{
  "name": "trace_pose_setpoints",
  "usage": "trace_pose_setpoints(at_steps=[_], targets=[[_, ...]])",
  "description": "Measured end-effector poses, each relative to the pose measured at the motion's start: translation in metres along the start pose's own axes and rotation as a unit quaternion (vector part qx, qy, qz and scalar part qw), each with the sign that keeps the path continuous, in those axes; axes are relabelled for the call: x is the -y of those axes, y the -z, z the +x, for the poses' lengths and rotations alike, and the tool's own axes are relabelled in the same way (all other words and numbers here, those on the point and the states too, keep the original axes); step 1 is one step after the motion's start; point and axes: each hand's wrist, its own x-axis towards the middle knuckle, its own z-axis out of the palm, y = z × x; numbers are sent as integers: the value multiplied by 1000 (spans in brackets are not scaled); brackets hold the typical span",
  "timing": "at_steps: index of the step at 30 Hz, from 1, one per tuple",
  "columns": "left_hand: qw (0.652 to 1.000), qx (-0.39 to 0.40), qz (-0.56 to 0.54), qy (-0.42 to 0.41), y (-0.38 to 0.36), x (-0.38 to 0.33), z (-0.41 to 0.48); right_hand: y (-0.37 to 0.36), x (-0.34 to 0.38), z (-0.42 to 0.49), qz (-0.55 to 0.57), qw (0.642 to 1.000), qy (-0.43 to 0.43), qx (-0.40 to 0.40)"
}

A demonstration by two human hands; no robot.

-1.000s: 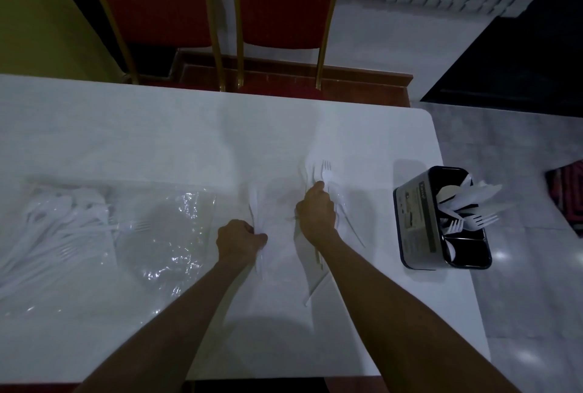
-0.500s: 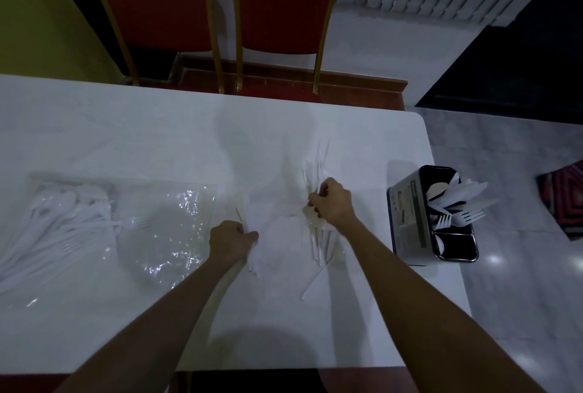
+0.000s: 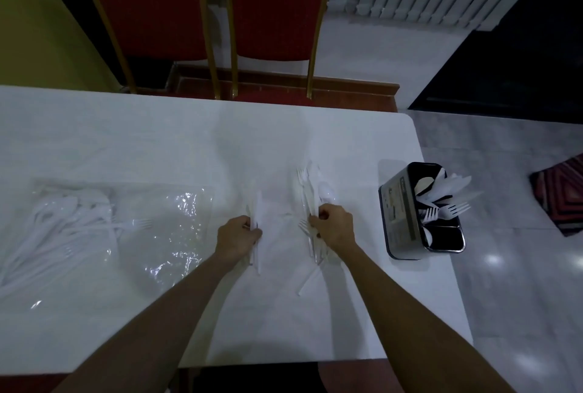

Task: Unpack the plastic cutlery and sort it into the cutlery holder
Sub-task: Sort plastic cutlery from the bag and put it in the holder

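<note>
The label on the black cutlery holder (image 3: 401, 219), stood at the table's (image 3: 126, 140) right edge, cannot be read. A slim cutlery bundle (image 3: 259, 205) is gripped by the left hand (image 3: 238, 235), plastic forks (image 3: 304, 183) by the right hand (image 3: 335, 228).

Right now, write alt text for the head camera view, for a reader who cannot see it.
A person's left hand and right hand each grip white plastic cutlery on a white table. A black cutlery holder stands right; a clear bag of cutlery lies left.
</note>
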Motion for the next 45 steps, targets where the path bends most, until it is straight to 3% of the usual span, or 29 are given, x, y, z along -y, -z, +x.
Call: trace_pose_setpoints(at_steps=[5, 10, 16, 21, 26, 30, 34, 40, 45], targets=[[999, 21, -32, -33, 8, -24, -4, 24, 15, -6, 105, 994, 18, -7], [991, 14, -66, -116, 13, -92, -13, 90, 35, -17, 184, 981, 46, -29], [969, 8, -162, -187, -17, -195, -32, 204, 32, -35, 150, 969, 97, -169], [960, 42, -194, -197, -71, -237, -45, 262, -15, -38, 91, 965, 53, -240], [966, 37, -170, -193, -122, -253, -55, 258, -49, -31, 68, 972, 10, -224], [966, 18, -99, -240, -148, -262, -55, 249, -68, -17, 66, 974, -1, -215], [951, 24, -38, -306, -145, -264, -49, 250, -68, -10, -38, 980, -5, -194], [923, 63, 70, -372, -143, -272, -44, 246, -93, 6, -55, 996, 10, -71], [922, 15, 72, -379, -141, -272, -47, 245, -93, 5, -17, 997, 39, -61]])
